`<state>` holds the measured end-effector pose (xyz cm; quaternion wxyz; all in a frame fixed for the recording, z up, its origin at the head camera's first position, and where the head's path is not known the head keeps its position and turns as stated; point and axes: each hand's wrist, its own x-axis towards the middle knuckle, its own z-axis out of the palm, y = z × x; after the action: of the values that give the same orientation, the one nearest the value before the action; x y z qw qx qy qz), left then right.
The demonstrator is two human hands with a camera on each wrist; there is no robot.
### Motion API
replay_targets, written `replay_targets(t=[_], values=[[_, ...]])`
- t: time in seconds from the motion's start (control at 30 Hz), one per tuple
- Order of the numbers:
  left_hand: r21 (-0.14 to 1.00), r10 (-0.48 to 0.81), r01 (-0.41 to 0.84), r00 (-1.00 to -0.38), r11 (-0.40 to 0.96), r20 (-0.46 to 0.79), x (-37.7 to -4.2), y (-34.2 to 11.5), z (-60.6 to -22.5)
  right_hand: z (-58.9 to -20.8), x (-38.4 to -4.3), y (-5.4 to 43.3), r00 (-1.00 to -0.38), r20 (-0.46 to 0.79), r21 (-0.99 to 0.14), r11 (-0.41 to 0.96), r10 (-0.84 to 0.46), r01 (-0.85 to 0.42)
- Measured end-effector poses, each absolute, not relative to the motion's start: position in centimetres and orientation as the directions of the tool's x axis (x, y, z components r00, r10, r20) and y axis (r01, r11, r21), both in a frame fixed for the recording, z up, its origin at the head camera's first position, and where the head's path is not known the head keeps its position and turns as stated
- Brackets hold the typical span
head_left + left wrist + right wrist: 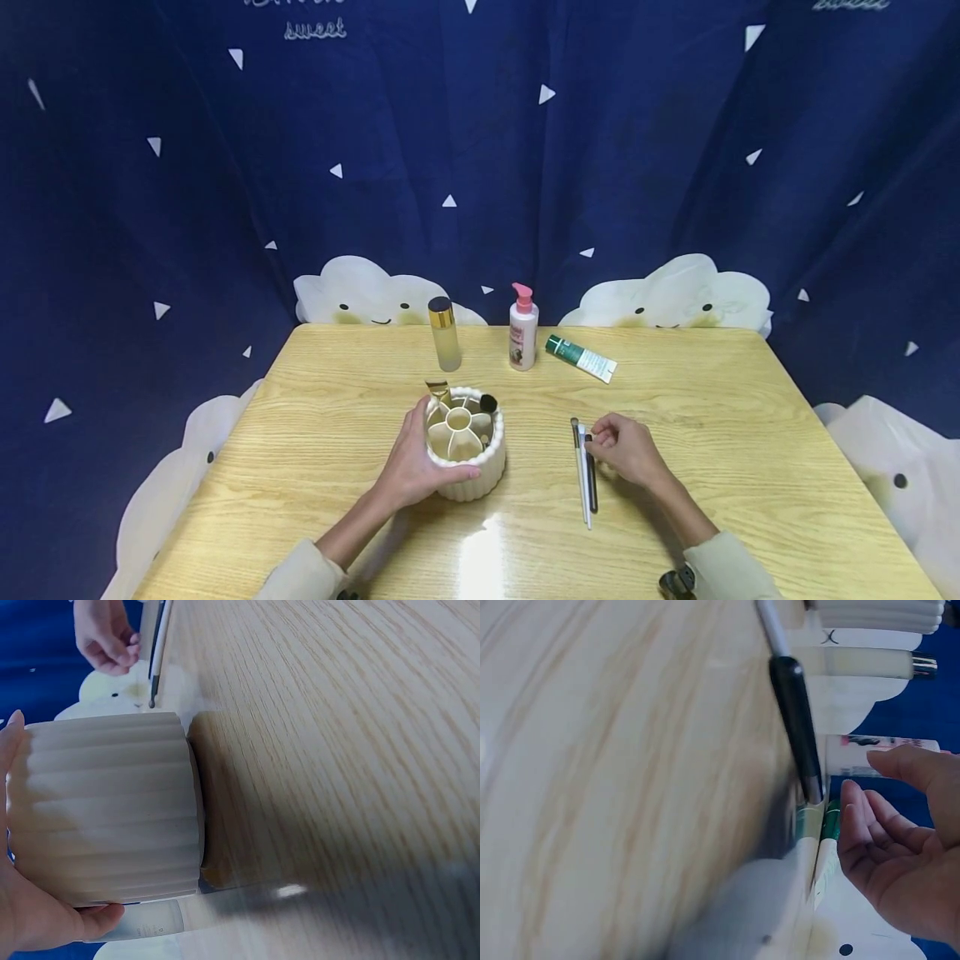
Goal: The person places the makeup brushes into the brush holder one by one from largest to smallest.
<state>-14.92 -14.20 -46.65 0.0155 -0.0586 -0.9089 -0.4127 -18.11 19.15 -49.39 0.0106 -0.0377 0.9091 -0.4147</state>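
while your left hand (415, 468) grips the holder (491, 473), your loosely parted right hand (628, 452) could scatter the brushes (582, 477) by drifting sideways.

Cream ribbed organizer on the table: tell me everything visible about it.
The organizer is a round, cream tub, apparently plastic, with vertically ribbed walls and a beaded rim. Inside, thin dividers radiate from a central ring, forming open-topped compartments. It stands roughly upright on the table, gripped from its left side by the left hand. A gold object sticks up at the far left, a dark brush head at the far right.
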Motion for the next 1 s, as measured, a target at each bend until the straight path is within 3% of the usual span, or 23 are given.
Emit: replay_targets(t=[0.33,0.77,1.0], values=[[0.751,0.086,0.11,-0.994,0.652,0.071,-14.81,-14.26,-46.71,-50.28,-18.09,19.32,-0.993,-0.108,-0.715,0.697,-0.037,0.052],[0.755,0.092,0.121,-0.992,0.645,0.081,-14.86,-14.21,-46.67,-50.26,-18.4,19.12,-0.996,-0.063,-0.638,0.77,-0.058,-0.005],[0.754,0.094,0.12,-0.993,0.645,0.077,-14.86,-14.2,-46.54,-49.98,-18.55,18.61,-0.992,-0.128,-0.61,0.789,-0.018,0.065]])
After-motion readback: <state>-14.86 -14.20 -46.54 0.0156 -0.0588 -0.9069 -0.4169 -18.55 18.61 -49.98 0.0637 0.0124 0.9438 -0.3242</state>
